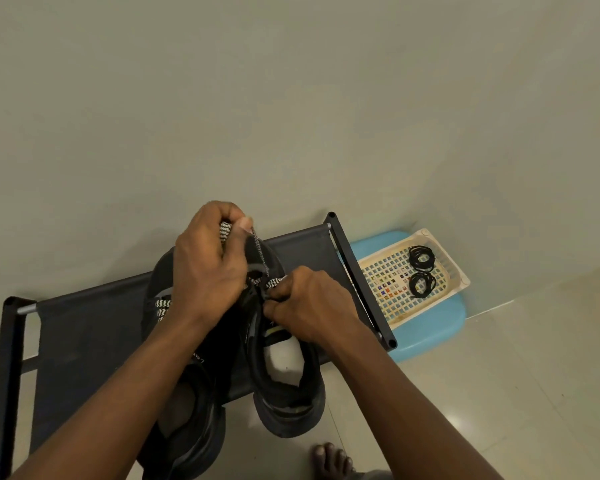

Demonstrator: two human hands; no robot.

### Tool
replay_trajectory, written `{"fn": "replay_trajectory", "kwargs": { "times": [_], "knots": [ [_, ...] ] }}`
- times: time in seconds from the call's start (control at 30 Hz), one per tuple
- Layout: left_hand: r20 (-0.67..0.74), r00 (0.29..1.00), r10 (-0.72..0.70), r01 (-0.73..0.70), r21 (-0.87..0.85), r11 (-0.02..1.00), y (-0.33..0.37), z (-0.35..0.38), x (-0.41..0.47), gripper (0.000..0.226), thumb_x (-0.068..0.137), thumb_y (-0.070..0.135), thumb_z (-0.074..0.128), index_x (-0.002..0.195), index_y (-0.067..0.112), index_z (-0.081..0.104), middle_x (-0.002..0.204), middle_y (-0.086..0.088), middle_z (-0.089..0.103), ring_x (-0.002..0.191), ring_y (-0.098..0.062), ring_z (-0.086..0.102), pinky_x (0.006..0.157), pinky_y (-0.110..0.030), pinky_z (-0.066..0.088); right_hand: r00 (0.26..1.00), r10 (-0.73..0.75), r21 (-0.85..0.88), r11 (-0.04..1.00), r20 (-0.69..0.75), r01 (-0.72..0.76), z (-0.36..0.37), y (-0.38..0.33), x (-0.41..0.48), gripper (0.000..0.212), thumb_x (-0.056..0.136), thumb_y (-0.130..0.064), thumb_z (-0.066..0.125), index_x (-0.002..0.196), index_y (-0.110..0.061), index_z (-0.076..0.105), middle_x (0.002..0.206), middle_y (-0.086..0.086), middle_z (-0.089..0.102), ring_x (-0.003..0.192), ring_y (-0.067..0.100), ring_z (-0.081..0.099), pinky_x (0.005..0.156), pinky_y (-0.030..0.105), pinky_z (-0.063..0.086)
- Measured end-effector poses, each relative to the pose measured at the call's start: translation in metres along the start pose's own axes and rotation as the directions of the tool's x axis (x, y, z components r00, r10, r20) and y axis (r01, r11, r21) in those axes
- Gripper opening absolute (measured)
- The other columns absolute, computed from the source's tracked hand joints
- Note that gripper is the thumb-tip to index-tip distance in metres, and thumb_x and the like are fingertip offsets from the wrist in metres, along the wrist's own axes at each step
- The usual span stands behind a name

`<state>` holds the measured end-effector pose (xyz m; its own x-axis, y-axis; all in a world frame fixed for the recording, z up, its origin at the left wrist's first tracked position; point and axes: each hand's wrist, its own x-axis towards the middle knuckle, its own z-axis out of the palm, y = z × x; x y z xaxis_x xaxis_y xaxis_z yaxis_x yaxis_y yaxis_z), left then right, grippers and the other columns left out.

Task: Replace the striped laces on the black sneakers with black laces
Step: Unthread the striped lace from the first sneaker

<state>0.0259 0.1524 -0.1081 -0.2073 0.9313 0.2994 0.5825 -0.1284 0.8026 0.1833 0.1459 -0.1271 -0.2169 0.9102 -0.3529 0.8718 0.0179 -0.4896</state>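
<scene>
On the taut fabric shelf (90,327), left hand (208,265) and right hand (309,303) each pinching the black sneaker (291,403)'s woven zigzag lace (275,282).

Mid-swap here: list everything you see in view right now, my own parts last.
black sneakers: two, black, side by side on the rack
striped laces: black-and-white, on both sneakers
black laces: two coils, black, in the basket
basket: one, cream, on the stool
stool: one, light blue, right of the rack
rack: one, black fabric and frame, by the wall
foot: one, bare, bottom edge
left hand: grips a striped lace, pulled upward
right hand: pinches a striped lace at the right sneaker's eyelets
</scene>
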Motion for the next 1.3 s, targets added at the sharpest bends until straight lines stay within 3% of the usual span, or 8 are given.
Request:
{"fn": "replay_trajectory", "kwargs": {
  "times": [0.17,0.3,0.4,0.73,0.93,1.13,1.2,1.3],
  "knots": [
    [0.106,0.951,-0.29,0.306,-0.443,0.843,0.006,0.007,-0.001,0.009,0.11,0.02,0.048,0.104,0.016,0.052,0.086,-0.001,0.065,0.077,-0.013,0.068,0.08,-0.049,0.061,1.0,0.0,-0.014,1.0,-0.009,0.0,0.002,0.0,0.001,0.03,0.084,-0.053,0.065,0.098,-0.03,0.077,0.087,-0.005,0.071,0.081,0.02,0.068,0.07,0.032,0.056],
    [0.27,0.946,-0.18,0.159,0.101,0.982,-0.011,0.009,0.004,0.006,0.1,0.028,0.062,0.096,0.03,0.06,0.084,0.009,0.065,0.074,-0.012,0.064,0.071,-0.036,0.052,0.999,-0.004,-0.047,0.999,-0.04,0.002,0.008,-0.001,0.001,0.034,0.083,-0.055,0.062,0.099,-0.028,0.074,0.087,-0.001,0.069,0.081,0.023,0.067,0.07,0.033,0.056],
    [0.476,0.852,-0.216,-0.024,0.448,0.894,-0.019,0.005,0.004,0.01,0.089,0.036,0.072,0.087,0.035,0.063,0.091,0.013,0.063,0.088,-0.016,0.064,0.074,-0.034,0.048,0.999,-0.016,-0.05,0.999,-0.043,0.014,0.007,-0.001,0.001,0.031,0.083,-0.054,0.061,0.099,-0.029,0.073,0.086,-0.001,0.069,0.083,0.023,0.066,0.067,0.031,0.052],
    [0.515,0.851,-0.101,-0.338,0.685,0.645,-0.012,0.013,-0.001,0.024,0.103,0.041,0.047,0.112,0.026,0.064,0.116,-0.001,0.061,0.103,-0.024,0.063,0.088,-0.042,0.038,0.998,-0.038,-0.057,0.998,-0.056,0.035,0.005,-0.003,-0.003,0.029,0.087,-0.052,0.063,0.102,-0.03,0.075,0.089,-0.003,0.07,0.084,0.022,0.067,0.069,0.032,0.055],
    [0.451,0.892,0.001,-0.293,0.576,0.763,-0.023,0.018,-0.009,0.013,0.103,0.032,0.048,0.104,0.021,0.055,0.108,-0.003,0.054,0.102,-0.027,0.057,0.087,-0.043,0.035,0.999,-0.036,-0.092,0.995,-0.02,0.034,0.004,-0.004,0.0,0.024,0.087,-0.049,0.063,0.091,-0.028,0.075,0.08,-0.005,0.066,0.076,0.021,0.064,0.062,0.029,0.045],
    [0.098,0.995,-0.026,0.023,0.034,0.999,0.016,0.003,0.025,0.009,0.109,0.022,0.043,0.104,0.018,0.049,0.098,0.004,0.069,0.09,-0.014,0.069,0.076,-0.036,0.054,1.0,-0.021,-0.102,0.995,-0.007,0.02,0.008,-0.003,0.002,0.031,0.088,-0.055,0.061,0.097,-0.029,0.075,0.088,-0.002,0.07,0.082,0.02,0.065,0.064,0.03,0.044],
    [0.13,0.987,-0.098,0.113,-0.11,0.987,0.023,-0.006,0.034,0.01,0.11,0.022,0.044,0.105,0.017,0.051,0.097,0.006,0.073,0.09,-0.005,0.072,0.077,-0.022,0.053,1.0,-0.014,-0.079,0.997,-0.01,0.013,0.006,-0.001,0.002,0.03,0.088,-0.056,0.062,0.095,-0.03,0.075,0.084,-0.005,0.069,0.078,0.018,0.065,0.063,0.028,0.042],
    [0.205,0.964,-0.168,0.183,-0.055,0.982,0.014,-0.01,0.031,0.009,0.107,0.026,0.052,0.102,0.022,0.057,0.091,0.009,0.074,0.085,-0.007,0.073,0.077,-0.029,0.056,1.0,-0.003,-0.057,0.998,-0.006,0.002,0.004,-0.001,0.002,0.029,0.086,-0.055,0.063,0.097,-0.032,0.077,0.086,-0.006,0.07,0.081,0.02,0.067,0.064,0.028,0.045]
  ]
}}
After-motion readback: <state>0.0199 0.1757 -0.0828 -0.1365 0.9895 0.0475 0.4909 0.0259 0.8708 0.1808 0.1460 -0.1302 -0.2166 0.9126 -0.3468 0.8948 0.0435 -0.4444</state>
